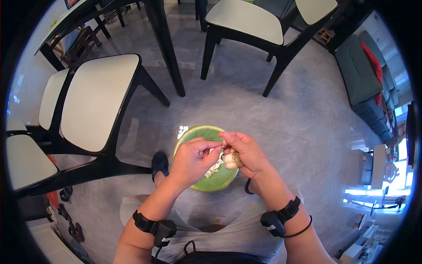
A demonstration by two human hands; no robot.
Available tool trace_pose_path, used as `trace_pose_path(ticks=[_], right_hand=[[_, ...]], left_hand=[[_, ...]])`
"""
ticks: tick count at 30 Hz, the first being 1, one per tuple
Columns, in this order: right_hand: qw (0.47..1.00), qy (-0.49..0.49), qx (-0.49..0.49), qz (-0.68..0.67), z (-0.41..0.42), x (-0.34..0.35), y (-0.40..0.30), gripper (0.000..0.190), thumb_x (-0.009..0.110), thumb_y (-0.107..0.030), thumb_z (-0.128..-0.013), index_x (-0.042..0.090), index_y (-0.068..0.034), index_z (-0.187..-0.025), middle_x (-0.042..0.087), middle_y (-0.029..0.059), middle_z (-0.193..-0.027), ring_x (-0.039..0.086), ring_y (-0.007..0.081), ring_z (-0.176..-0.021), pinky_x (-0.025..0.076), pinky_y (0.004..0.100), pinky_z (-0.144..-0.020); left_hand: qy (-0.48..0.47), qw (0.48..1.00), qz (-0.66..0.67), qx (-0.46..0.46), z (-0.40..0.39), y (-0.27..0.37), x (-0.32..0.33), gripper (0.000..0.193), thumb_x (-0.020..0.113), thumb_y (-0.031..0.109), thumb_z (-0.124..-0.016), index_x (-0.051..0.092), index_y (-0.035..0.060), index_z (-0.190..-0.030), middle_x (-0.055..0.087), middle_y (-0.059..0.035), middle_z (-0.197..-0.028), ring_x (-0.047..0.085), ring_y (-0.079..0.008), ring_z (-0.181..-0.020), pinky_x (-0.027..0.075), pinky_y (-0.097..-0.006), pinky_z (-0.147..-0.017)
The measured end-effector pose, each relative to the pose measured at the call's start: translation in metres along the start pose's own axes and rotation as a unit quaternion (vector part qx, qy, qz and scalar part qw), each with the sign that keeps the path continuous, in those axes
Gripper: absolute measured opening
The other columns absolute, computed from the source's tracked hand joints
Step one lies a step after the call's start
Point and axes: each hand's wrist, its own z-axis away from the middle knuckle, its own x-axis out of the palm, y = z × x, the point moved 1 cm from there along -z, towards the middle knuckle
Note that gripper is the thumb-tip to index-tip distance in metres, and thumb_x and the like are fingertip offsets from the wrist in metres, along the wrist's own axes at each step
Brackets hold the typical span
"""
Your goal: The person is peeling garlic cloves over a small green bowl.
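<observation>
A garlic bulb [230, 161] with brown dry roots rests in the curled lower fingers and palm of my right hand [248, 152]. My right thumb and forefinger pinch a small pinkish piece of garlic [225, 143] above the bulb. The thumb and forefinger of my left hand [193, 161] meet at that same piece from the other side; whether it is a clove or only skin cannot be told. Below both hands, a round green basin [220, 185] stands on the floor between my feet. White garlic pieces [212, 171] lie in it, partly hidden by my hands.
Black-framed chairs with pale seats stand at the left [99, 102] and ahead [247, 20]. A black table leg [168, 56] rises between them. A grey sofa [357, 71] with a red cushion [372, 61] is at the right. Several dark shoes [76, 231] lie at the lower left.
</observation>
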Motion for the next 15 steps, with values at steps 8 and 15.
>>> trace_pose_path(ticks=[8, 15], right_hand=[[1.0, 0.002, 0.012, 0.009, -0.0016, 0.0001, 0.0023, 0.026, 0.068, -0.022, -0.091, 0.06, -0.001, -0.104, 0.063, 0.0024, -0.087, 0.057, 0.0068, -0.072, 0.051, 0.0219, -0.065], [0.999, -0.006, 0.013, 0.028, -0.0029, 0.0016, 0.0017, 0.026, 0.068, -0.021, -0.091, 0.061, 0.001, -0.104, 0.063, 0.0032, -0.086, 0.057, 0.0079, -0.071, 0.051, 0.0226, -0.065]], left_hand=[[0.039, 0.992, -0.088, 0.082, 0.0026, -0.0041, 0.0013, 0.01, 0.071, 0.008, -0.08, 0.073, 0.0017, -0.087, 0.057, -0.0051, -0.062, 0.052, -0.0113, -0.054, 0.041, -0.0266, -0.05], [0.04, 0.992, -0.092, 0.082, 0.0015, -0.0014, 0.0011, 0.007, 0.07, 0.007, -0.077, 0.071, 0.0022, -0.081, 0.056, -0.0068, -0.061, 0.054, -0.0146, -0.053, 0.042, -0.0291, -0.05]])
